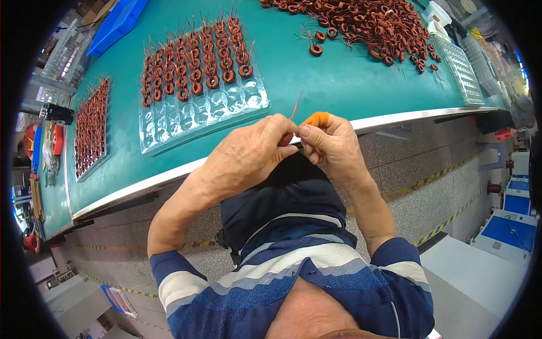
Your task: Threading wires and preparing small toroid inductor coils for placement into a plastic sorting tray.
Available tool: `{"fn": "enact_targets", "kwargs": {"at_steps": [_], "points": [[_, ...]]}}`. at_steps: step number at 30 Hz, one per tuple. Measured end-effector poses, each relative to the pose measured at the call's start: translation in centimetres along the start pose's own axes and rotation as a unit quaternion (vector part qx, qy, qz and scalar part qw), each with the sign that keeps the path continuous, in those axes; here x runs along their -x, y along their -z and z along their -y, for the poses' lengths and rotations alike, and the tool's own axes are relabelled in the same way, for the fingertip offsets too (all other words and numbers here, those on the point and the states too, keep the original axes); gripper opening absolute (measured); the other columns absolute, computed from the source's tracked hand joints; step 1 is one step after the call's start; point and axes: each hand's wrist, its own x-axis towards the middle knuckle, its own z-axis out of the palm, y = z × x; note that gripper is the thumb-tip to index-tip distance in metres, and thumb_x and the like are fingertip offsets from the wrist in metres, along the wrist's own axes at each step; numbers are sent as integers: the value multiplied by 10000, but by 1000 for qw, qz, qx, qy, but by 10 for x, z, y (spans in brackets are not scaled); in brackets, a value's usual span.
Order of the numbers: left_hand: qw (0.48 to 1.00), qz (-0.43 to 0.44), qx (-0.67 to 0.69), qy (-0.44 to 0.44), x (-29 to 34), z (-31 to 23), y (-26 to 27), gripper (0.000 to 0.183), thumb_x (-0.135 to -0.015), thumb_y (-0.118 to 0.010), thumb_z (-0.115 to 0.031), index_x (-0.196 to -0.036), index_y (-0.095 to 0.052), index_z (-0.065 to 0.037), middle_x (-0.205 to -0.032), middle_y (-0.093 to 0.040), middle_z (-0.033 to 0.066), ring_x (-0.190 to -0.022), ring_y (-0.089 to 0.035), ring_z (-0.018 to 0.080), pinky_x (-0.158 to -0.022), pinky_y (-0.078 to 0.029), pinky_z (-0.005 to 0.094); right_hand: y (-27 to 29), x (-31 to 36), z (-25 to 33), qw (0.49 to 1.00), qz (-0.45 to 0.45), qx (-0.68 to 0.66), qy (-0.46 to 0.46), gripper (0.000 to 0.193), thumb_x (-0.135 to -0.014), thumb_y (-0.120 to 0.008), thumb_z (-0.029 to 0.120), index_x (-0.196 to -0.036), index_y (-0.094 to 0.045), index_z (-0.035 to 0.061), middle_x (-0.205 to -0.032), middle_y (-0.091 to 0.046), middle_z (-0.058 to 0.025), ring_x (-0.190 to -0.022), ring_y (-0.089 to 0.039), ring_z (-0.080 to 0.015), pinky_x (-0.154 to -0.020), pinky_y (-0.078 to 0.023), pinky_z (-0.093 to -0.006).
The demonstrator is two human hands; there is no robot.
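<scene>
Over the table's front edge, my left hand (248, 148) is closed on a small copper-wire ring coil (287, 139), mostly hidden by the fingers. A reddish wire end sticks up above it. My right hand (337, 146) meets it from the right, thumb and forefinger pinched at the coil's side; an orange finger cot (316, 119) covers one finger. Whatever that pinch holds is too small to make out. Beyond my left hand lies a clear plastic tray (148, 135), its far pockets filled with upright coils (196, 88) and its near rows bare.
A large heap of coils (367, 25) covers the far right, with a few loose coils (316, 50) beside it. A second filled tray (92, 130) lies left, a blue bin (117, 25) far left. Clear trays (460, 70) sit at the right end. The white table edge (395, 117) runs before me.
</scene>
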Motion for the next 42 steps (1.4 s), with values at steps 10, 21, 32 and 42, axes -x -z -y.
{"fn": "enact_targets", "kwargs": {"at_steps": [10,21,32,42], "points": [[904,-183,382,56,4,1,-43,279,-941,-588,-165,-1125,-452,-6,-773,-582,75,-685,-604,146,-601,-489,264,-38,22,9,945,-143,128,263,154,-884,-672,132,-873,-641,-19,-689,-657,-46,-581,-593,-69,-509,-443,-201],[848,-216,481,43,3,-3,-42,326,-1007,-441,-197,-1258,-366,-3,-762,-515,51,-651,-504,108,-613,-430,229,-23,-8,1,989,-20,-52,140,336,-868,-695,150,-1121,-561,-27,-937,-632,-79,-760,-613,-98,-672,-519,-233],[886,-264,372,83,14,6,-54,182,-981,-477,-159,-1057,-504,4,-713,-507,18,-575,-452,72,-536,-372,207,-31,-13,-20,986,-31,-38,157,282,-916,-638,277,-993,-626,7,-864,-629,-20,-774,-580,-76,-732,-478,-220],[882,-285,363,96,9,-4,-58,183,-964,-454,-80,-1120,-508,-1,-711,-495,6,-606,-459,69,-544,-377,212,-27,-5,2,987,-82,-3,140,149,-888,-625,165,-885,-659,20,-734,-616,-12,-662,-549,-59,-601,-454,-211]]}}
